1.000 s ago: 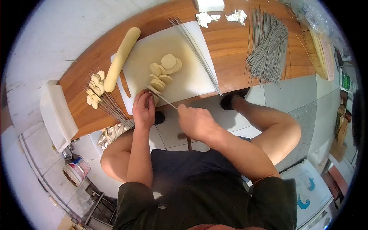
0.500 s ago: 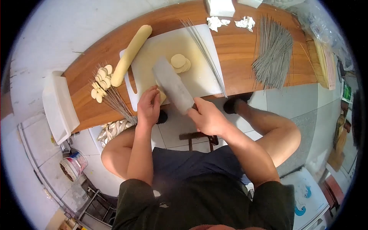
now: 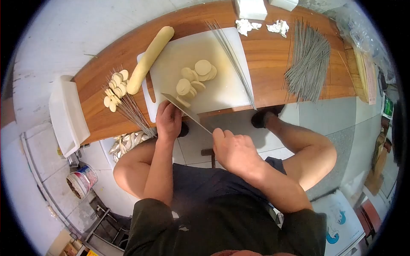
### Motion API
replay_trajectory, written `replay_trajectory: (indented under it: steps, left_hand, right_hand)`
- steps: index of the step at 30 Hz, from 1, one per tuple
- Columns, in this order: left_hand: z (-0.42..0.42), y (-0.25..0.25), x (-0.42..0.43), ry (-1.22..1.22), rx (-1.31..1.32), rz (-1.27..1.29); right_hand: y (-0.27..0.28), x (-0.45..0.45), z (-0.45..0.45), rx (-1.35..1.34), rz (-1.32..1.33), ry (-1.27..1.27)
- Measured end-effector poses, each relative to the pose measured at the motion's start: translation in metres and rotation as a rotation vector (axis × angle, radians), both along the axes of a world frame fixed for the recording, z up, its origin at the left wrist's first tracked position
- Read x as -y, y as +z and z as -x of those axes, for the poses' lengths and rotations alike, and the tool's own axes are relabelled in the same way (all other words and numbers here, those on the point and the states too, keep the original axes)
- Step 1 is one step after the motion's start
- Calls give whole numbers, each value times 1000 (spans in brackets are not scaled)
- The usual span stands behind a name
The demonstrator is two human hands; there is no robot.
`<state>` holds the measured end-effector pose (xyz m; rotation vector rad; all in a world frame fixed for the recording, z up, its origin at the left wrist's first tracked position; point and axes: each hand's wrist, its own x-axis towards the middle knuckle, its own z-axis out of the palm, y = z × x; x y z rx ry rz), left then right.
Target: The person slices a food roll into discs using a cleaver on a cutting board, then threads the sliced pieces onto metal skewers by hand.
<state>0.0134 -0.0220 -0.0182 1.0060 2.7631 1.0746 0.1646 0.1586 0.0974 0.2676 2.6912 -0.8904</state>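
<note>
My right hand (image 3: 234, 149) is wrapped round the handle of a cleaver (image 3: 186, 111), whose blade stands edge-down at the near side of the white cutting board (image 3: 222, 96). Beside the blade, my left hand (image 3: 168, 120) is closed at the board's near edge; whatever its fingers hold is mostly hidden by the hand and blade. Several pale round slices (image 3: 183, 86) lie just beyond the blade. A long pale roll (image 3: 149, 59) rests across the board's left edge. Thin grey sticks (image 3: 232, 64) lie along the board's right side.
Slices on sticks (image 3: 116, 88) sit on the wooden table (image 3: 267, 64) at left, near a white tray (image 3: 69, 117). A large pile of grey sticks (image 3: 308, 64) and crumpled tissues (image 3: 278, 28) lie at right. A bucket (image 3: 82, 181) stands on the floor.
The cleaver has swung from lying broad side up over the slices to an upright blade beside my left hand. More slices show on the board, and the whole view has shifted slightly.
</note>
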Motion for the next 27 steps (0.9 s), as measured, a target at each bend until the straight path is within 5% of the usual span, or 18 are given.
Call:
replay_trajectory:
  steps: [2,6,27]
  left_hand:
    - [-1,18,-14,70,117,-140]
    - [2,-1,2,-3,15,123]
    - [2,2,-8,77,154,-101]
  right_hand:
    - [0,1,-1,-8,-2,5]
    - [4,2,0,37,-4,25]
    - [18,-5,14,222,104,73]
